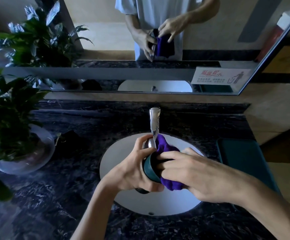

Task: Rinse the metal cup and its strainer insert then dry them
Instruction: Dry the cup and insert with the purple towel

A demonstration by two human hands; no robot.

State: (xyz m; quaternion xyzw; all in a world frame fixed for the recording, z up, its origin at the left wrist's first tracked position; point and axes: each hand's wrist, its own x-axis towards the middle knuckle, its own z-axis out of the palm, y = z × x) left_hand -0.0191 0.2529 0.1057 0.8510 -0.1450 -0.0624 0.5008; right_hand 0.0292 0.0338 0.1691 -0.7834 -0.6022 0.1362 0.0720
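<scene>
Purple cloth (pixel 165 148) is stuffed into the mouth of the metal cup (pixel 150 168), held on its side over the white sink (pixel 116 158), just below the tap (pixel 154 122). Left hand (pixel 135 168) wraps the cup body, fingers curled round it, thumb on the near side. Right hand (pixel 192 170) has its fingers pushed into the cup mouth, pressing the cloth inside; more cloth bunches under the palm. Looks like the drying step, inside wipe.

Handling guess: cup is rigid steel, light, shiny bottom end probably slick if wet. The dark green band near the mouth is the better hold; the left hand partly sits on it. Cloth is soft and bunches, so it needs pushing round the wall, not just jabbing in.

Strainer insert: can't tell where it is. A small dark item with a metal bit (pixel 66 137) lies on the dark marble bench (pixel 71 179) left of the sink, could be a lid or the insert, too dim to call. Potted plant (pixel 11 118) sits far left. Mirror (pixel 158 49) behind shows the same grip.
</scene>
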